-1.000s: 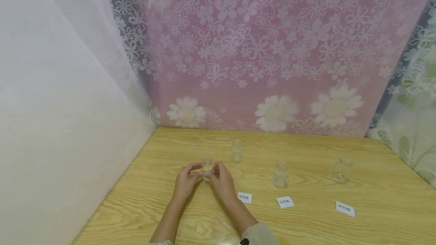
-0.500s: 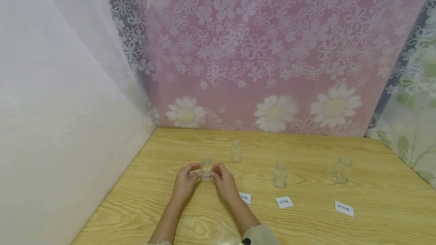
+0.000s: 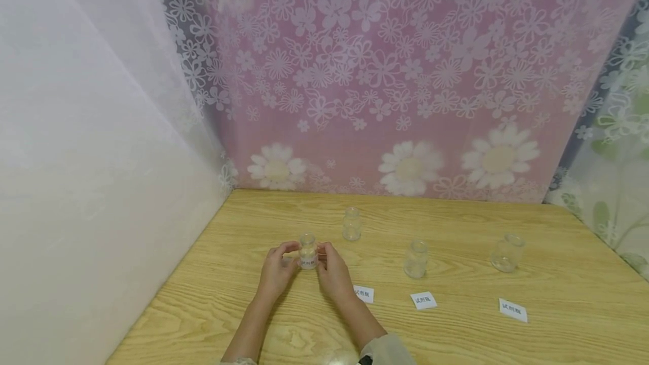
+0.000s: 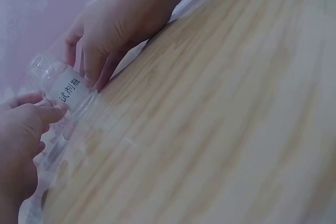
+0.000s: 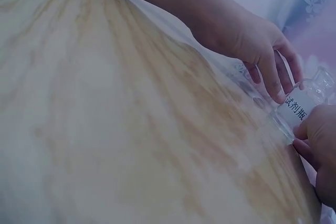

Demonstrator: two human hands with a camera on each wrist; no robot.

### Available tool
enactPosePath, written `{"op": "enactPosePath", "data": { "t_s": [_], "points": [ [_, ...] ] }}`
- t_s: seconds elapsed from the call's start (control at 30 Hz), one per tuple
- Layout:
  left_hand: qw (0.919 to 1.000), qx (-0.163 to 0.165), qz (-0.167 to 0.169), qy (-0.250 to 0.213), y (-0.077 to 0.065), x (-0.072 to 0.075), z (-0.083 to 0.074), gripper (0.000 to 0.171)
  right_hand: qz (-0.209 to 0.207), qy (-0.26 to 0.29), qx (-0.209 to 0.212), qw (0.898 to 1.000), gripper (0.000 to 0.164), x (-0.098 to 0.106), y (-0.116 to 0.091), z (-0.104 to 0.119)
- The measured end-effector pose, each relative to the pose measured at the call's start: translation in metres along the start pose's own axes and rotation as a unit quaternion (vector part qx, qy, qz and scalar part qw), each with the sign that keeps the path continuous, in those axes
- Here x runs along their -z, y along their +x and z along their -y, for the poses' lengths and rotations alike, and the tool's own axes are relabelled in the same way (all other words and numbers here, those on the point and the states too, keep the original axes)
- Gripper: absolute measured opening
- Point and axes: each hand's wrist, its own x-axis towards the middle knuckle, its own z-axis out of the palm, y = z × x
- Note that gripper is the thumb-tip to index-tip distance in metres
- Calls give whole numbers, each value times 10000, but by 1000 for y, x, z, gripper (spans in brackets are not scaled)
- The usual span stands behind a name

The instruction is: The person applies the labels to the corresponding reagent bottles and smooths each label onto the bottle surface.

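Observation:
In the head view a small clear glass reagent bottle (image 3: 307, 252) stands upright on the table between both hands. A white paper label (image 4: 71, 88) with black characters lies against its front, plainly readable in the left wrist view. My left hand (image 3: 276, 270) holds the bottle from its left side, thumb at the label's edge and fingers curled behind. From the other side my right hand (image 3: 332, 275) holds it, its thumb near the label's opposite edge. In the right wrist view, the right hand (image 5: 321, 142) partly hides the label.
Three more clear glass bottles stand on the wooden table (image 3: 228, 297): one behind (image 3: 352, 225), one to the right (image 3: 416, 259) and a wider one farther right (image 3: 507, 254). Three white labels lie in front, namely a left label (image 3: 363, 294), a middle label (image 3: 423, 300) and a right label (image 3: 514, 310).
My thumbs have moved apart from the bottle's front toward its sides, so the label's characters now show. The bottle has stayed in place, and the other bottles and labels are unmoved.

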Motion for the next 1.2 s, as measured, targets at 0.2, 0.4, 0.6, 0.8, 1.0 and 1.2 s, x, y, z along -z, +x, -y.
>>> {"op": "enactPosePath", "data": {
  "t_s": [0.2, 0.4, 0.6, 0.8, 1.0, 1.2],
  "points": [
    [9997, 73, 140, 162, -1, 0, -2, 42, 143, 208, -38, 9997, 45, -2, -1, 1],
    [9998, 17, 93, 183, -1, 0, -1, 40, 51, 400, 33, 9992, 36, -1, -2, 1],
    [10000, 56, 36, -18, -1, 1, 0, 34, 2, 510, 57, 9987, 27, 2, -2, 3],
    [9998, 31, -8, -200, 0, 1, 0, 30, 2, 610, -52, 9981, 25, 2, -2, 4],
    [9997, 42, 11, -260, 0, 0, 1, 27, -63, 677, -163, 9975, 22, 2, -1, 4],
    [9994, 98, 10, -325, 1, 0, 1, 25, -21, 537, -88, 9985, 24, 3, -1, 3]
  ]
}}
